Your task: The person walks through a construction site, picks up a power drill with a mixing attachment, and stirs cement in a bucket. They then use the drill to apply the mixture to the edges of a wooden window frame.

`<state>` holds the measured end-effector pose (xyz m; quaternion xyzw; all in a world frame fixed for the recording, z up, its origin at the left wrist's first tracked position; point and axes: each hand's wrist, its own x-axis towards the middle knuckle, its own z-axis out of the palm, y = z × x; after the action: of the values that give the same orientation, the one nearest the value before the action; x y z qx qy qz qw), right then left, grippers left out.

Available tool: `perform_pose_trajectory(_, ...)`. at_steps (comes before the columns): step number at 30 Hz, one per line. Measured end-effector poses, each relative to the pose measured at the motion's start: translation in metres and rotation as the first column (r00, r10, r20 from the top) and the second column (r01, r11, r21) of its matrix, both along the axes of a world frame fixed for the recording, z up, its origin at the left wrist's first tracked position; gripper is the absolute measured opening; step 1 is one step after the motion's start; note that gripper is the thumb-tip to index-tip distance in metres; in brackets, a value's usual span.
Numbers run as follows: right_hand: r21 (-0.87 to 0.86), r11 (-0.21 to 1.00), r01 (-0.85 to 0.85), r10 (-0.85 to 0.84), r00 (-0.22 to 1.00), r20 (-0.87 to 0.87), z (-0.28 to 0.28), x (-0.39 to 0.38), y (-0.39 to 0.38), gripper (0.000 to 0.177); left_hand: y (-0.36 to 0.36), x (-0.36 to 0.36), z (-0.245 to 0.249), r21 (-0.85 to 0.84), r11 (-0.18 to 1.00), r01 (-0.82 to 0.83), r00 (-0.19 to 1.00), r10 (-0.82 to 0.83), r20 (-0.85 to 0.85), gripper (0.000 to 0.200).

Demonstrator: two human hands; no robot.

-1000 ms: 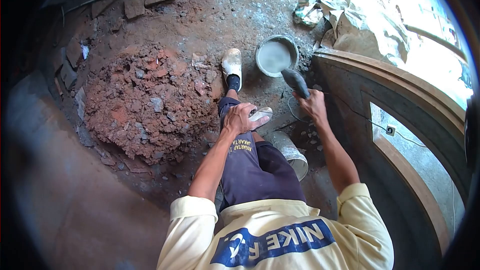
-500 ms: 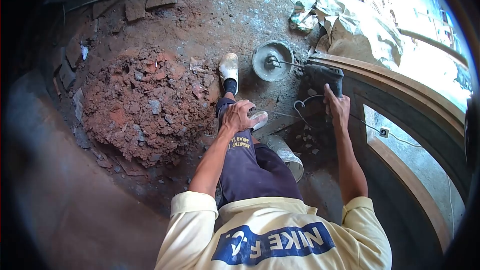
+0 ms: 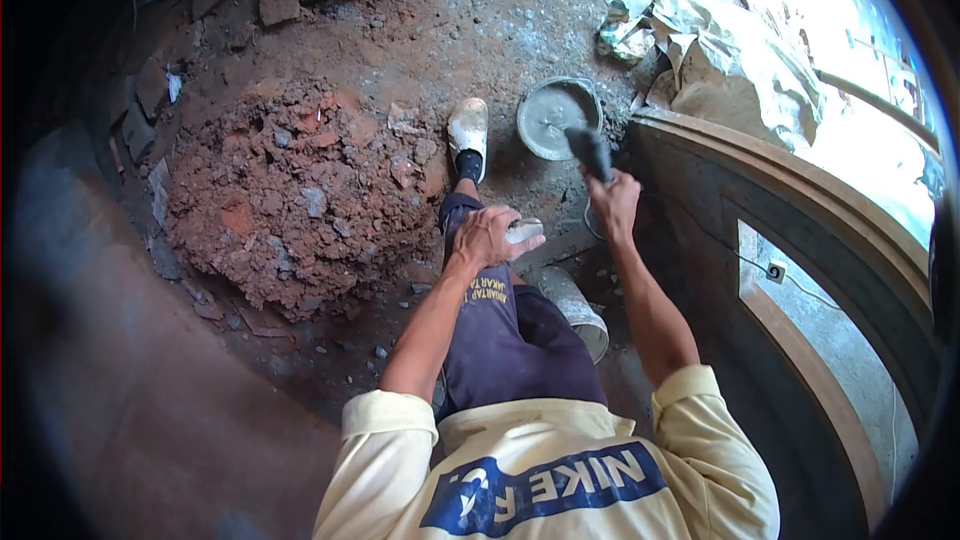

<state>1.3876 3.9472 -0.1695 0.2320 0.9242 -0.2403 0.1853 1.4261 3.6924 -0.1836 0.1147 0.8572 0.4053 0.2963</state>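
My right hand (image 3: 614,202) grips the handle of a dark power drill (image 3: 590,152), which is held over the near right rim of a bucket (image 3: 523,128). Wet grey mix (image 3: 556,112) fills the inside of the bucket. The drill's mixing rod can hardly be made out from here. My left hand (image 3: 485,236) rests on my bent knee with its fingers draped over it, holding nothing. Just past its fingertips one white shoe (image 3: 524,230) shows, and the other shoe (image 3: 468,126) stands on the dirt left of the bucket.
A heap of reddish soil and rubble (image 3: 300,205) lies to my left. A whitish bucket (image 3: 575,310) lies beside my leg. Wooden framing (image 3: 770,165) runs along the right, with a cable and socket (image 3: 776,271). A crumpled sheet (image 3: 735,70) lies beyond.
My right hand has swung the drill left and closer to the bucket, and the drill's angle has changed. The rod seen earlier no longer stands out. My left hand stays on the knee.
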Motion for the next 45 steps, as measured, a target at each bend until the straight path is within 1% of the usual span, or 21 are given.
perform_pose_trajectory(2, -0.021, 0.942, 0.335, -0.335, 0.942, -0.019, 0.000, -0.013, 0.014, 0.064, -0.003, -0.003, 0.006, 0.022, 0.999, 0.032, 0.999, -0.033, 0.042, 0.066)
perform_pose_trajectory(3, 0.072, 0.924, 0.375, -0.366, 0.923, -0.116, -0.022, -0.010, 0.044, 0.069, -0.004, -0.006, 0.005, 0.021, 0.999, 0.025, 0.999, -0.026, 0.028, 0.066)
perform_pose_trajectory(4, -0.042, 0.881, 0.472, -0.473, 0.881, -0.028, 0.028, -0.023, 0.042, 0.067, -0.005, -0.003, 0.004, 0.044, 0.999, -0.006, 1.000, 0.007, -0.030, 0.066)
perform_pose_trajectory(5, -0.078, 0.876, 0.475, -0.478, 0.878, -0.013, 0.039, -0.019, 0.062, 0.063, -0.003, 0.001, 0.002, 0.071, 0.997, -0.037, 0.996, 0.043, -0.079, 0.065)
perform_pose_trajectory(8, -0.066, 0.923, 0.380, -0.381, 0.925, -0.003, 0.121, -0.015, 0.067, 0.058, -0.001, 0.001, -0.001, 0.107, 0.994, -0.031, 0.996, 0.040, -0.079, 0.064)
perform_pose_trajectory(10, -0.048, 0.936, 0.348, -0.349, 0.937, 0.000, 0.132, -0.010, 0.067, 0.058, 0.001, 0.001, -0.002, 0.127, 0.992, -0.001, 0.999, 0.008, -0.054, 0.065)
perform_pose_trajectory(12, -0.039, 0.985, 0.170, -0.173, 0.980, -0.094, 0.115, -0.003, 0.062, 0.055, 0.002, -0.003, 0.002, 0.117, 0.993, 0.001, 0.999, 0.004, -0.044, 0.066)
perform_pose_trajectory(15, -0.017, 0.997, 0.070, -0.072, 0.993, -0.089, 0.015, -0.007, 0.054, 0.048, 0.002, -0.005, 0.002, 0.093, 0.995, 0.024, 1.000, -0.025, 0.011, 0.069)
perform_pose_trajectory(18, 0.018, 0.994, 0.105, -0.103, 0.990, -0.093, 0.005, -0.025, 0.041, 0.046, 0.003, -0.002, -0.007, 0.068, 0.998, -0.009, 0.995, 0.015, -0.095, 0.070)
perform_pose_trajectory(21, -0.034, 0.999, 0.031, -0.034, 0.997, -0.076, 0.081, -0.039, 0.048, 0.045, 0.006, 0.006, -0.001, 0.098, 0.994, 0.038, 0.998, -0.033, -0.054, 0.073)
perform_pose_trajectory(24, 0.004, 0.994, -0.109, 0.108, 0.984, -0.144, 0.112, -0.042, 0.052, 0.044, 0.005, -0.001, 0.003, 0.130, 0.988, 0.078, 0.994, -0.088, 0.071, 0.074)
perform_pose_trajectory(27, -0.010, 1.000, 0.015, -0.015, 0.998, -0.057, 0.039, -0.033, 0.061, 0.043, 0.006, 0.002, -0.003, 0.103, 0.994, 0.037, 0.999, -0.035, -0.020, 0.075)
perform_pose_trajectory(29, 0.131, 0.983, -0.129, 0.145, 0.981, -0.125, 0.002, -0.037, 0.054, 0.042, 0.012, -0.001, -0.001, 0.078, 0.996, 0.044, 0.999, -0.042, -0.017, 0.075)
perform_pose_trajectory(30, 0.094, 0.990, -0.109, 0.119, 0.986, -0.115, -0.004, -0.039, 0.055, 0.043, 0.009, -0.001, 0.000, 0.055, 0.996, 0.068, 0.998, -0.068, -0.003, 0.076)
perform_pose_trajectory(33, 0.062, 0.997, -0.049, 0.052, 0.997, -0.061, 0.048, -0.058, 0.056, 0.047, 0.012, -0.003, 0.003, 0.094, 0.991, 0.091, 0.996, -0.092, 0.001, 0.077)
perform_pose_trajectory(37, -0.014, 0.998, -0.066, 0.064, 0.986, -0.152, 0.095, -0.071, 0.070, 0.041, 0.011, 0.008, -0.003, 0.134, 0.989, 0.055, 0.998, -0.055, -0.007, 0.081)
perform_pose_trajectory(40, -0.043, 0.999, -0.017, 0.010, 0.988, -0.156, 0.052, -0.076, 0.069, 0.042, 0.008, 0.009, -0.004, 0.121, 0.990, 0.079, 0.996, -0.084, 0.037, 0.077)
perform_pose_trajectory(41, -0.095, 0.994, 0.051, -0.061, 0.992, -0.109, 0.014, -0.074, 0.077, 0.047, 0.010, 0.011, -0.006, 0.097, 0.993, 0.070, 0.998, -0.070, -0.005, 0.078)
perform_pose_trajectory(42, -0.009, 1.000, -0.012, 0.012, 0.997, -0.075, 0.006, -0.082, 0.077, 0.048, 0.010, 0.011, -0.007, 0.068, 0.996, 0.058, 0.997, -0.055, -0.052, 0.078)
perform_pose_trajectory(43, 0.071, 0.995, -0.065, 0.067, 0.997, -0.034, 0.001, -0.081, 0.074, 0.049, 0.006, 0.009, -0.008, 0.060, 0.996, 0.071, 0.996, -0.067, -0.052, 0.078)
perform_pose_trajectory(45, 0.049, 0.996, -0.080, 0.081, 0.997, -0.002, 0.040, -0.078, 0.065, 0.048, 0.010, 0.011, -0.006, 0.077, 0.995, 0.061, 0.997, -0.058, -0.043, 0.078)
